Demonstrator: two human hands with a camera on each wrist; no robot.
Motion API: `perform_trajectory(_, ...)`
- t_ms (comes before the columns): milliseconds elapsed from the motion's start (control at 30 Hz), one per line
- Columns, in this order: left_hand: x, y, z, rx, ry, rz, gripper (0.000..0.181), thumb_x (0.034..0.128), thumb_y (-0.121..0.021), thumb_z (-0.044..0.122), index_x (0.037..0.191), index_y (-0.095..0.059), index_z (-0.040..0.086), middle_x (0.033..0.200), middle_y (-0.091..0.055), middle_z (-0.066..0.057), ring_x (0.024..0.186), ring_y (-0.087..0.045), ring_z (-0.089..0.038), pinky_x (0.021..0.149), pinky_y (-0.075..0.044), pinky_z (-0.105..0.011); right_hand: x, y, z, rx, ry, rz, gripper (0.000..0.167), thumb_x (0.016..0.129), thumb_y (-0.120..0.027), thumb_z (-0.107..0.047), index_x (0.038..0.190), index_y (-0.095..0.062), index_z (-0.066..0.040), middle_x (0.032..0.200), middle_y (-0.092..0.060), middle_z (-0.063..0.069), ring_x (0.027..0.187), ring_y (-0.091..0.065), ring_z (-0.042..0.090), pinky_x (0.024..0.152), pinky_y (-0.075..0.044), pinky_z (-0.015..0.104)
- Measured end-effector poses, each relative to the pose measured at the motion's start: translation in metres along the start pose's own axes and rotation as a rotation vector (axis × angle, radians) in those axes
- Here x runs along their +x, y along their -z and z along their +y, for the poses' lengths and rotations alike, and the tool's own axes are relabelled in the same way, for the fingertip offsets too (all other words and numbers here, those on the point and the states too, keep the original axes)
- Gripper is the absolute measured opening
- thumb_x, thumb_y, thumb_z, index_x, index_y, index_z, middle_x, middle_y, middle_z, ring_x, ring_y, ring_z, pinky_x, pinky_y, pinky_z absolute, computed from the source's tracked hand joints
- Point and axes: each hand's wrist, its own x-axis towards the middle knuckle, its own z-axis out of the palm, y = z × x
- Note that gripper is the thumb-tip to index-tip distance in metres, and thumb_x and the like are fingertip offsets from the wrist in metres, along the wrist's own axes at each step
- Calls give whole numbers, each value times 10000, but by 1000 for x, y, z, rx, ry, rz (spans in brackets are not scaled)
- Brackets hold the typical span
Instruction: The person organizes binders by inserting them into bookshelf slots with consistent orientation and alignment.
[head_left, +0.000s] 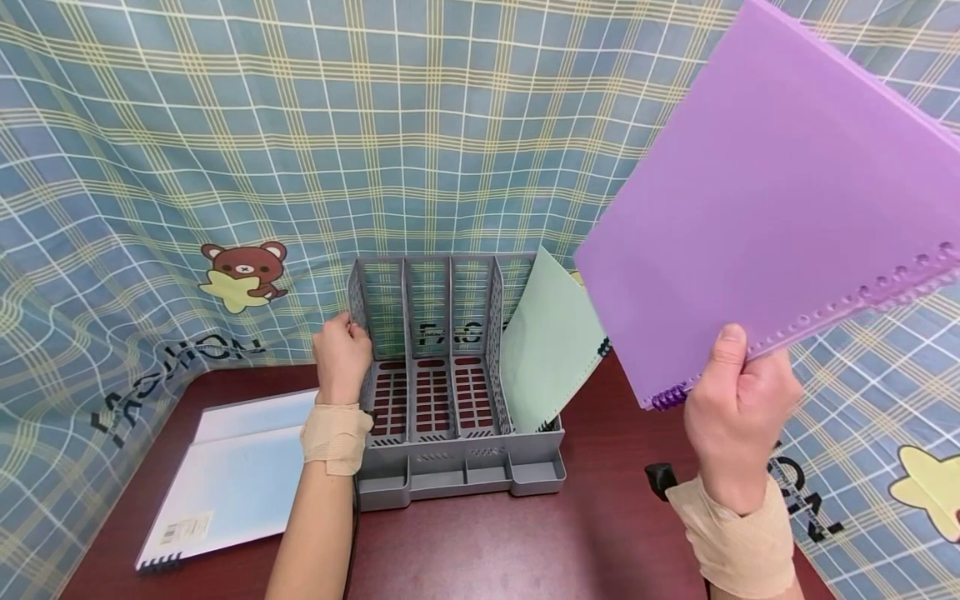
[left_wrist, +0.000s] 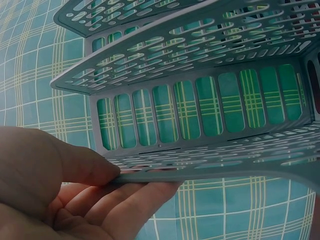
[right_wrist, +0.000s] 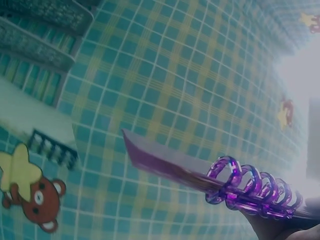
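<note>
My right hand (head_left: 738,408) holds a purple loose-leaf notebook (head_left: 757,192) by its bound edge, raised and tilted above the right side of the table. Its purple ring binding (right_wrist: 255,187) shows close up in the right wrist view. On the left, my left hand (head_left: 342,358) grips the outer left wall of a grey desktop file organizer (head_left: 427,450). Thumb and fingers (left_wrist: 132,200) pinch that slotted panel's edge in the left wrist view. A pale green notebook (head_left: 551,342) leans in the organizer's rightmost compartment, its dark rings facing right.
A white and light-blue notebook (head_left: 240,479) with dark rings lies on the dark red table (head_left: 480,550), left of the organizer. Small open trays line the organizer's front. A plaid cloth (head_left: 450,125) with printed bears hangs behind and around the table.
</note>
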Motion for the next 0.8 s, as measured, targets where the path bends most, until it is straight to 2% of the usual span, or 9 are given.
perform_trajectory(67, 0, 0, 0, 1, 2, 3, 395, 1045, -438, 25, 673, -351, 121, 525, -253, -6, 374, -234, -177, 401, -248, -335, -3, -7, 1, -4, -14, -28, 376, 1052, -524, -142, 695, -432, -210, 648, -368, -54, 555, -317, 56, 572, -264, 208)
perform_trajectory(267, 1, 0, -1, 4, 8, -5, 363, 1048, -439, 30, 694, -412, 108, 506, -265, 5, 356, -253, -170, 387, -267, -329, -15, -26, 13, -25, -18, -100, 368, 1073, -501, -184, 768, -489, 21, 667, -415, 13, 597, -392, 97, 584, -308, 260)
perform_trajectory(433, 0, 0, -1, -3, 5, 2, 384, 1046, -445, 26, 676, -389, 113, 500, -269, 2, 355, -255, -177, 384, -265, -331, -28, -43, 21, -34, -35, -144, 357, 1078, -495, -213, 814, -529, 26, 683, -496, 106, 648, -486, 198, 619, -359, 321)
perform_trajectory(533, -1, 0, 0, -5, 1, 4, 386, 1047, -441, 26, 677, -381, 117, 505, -271, -1, 356, -259, -179, 384, -264, -330, -37, -52, 28, -40, -39, -170, 344, 1082, -489, -213, 824, -517, 12, 671, -484, 152, 650, -506, 278, 627, -379, 392)
perform_trajectory(667, -1, 0, 0, -8, 1, 1, 391, 1050, -437, 29, 675, -368, 119, 511, -270, -3, 357, -263, -180, 383, -267, -332, -48, -63, 40, -43, -49, -196, 318, 1085, -492, -216, 880, -561, 18, 704, -551, 207, 685, -592, 380, 650, -440, 519)
perform_trajectory(800, -1, 1, 1, -7, 1, 4, 398, 1051, -443, 32, 672, -362, 119, 507, -271, -1, 357, -268, -184, 382, -272, -336, -59, -73, 49, -43, -60, -215, 309, 1083, -496, -206, 917, -587, 38, 722, -579, 240, 723, -620, 424, 674, -461, 585)
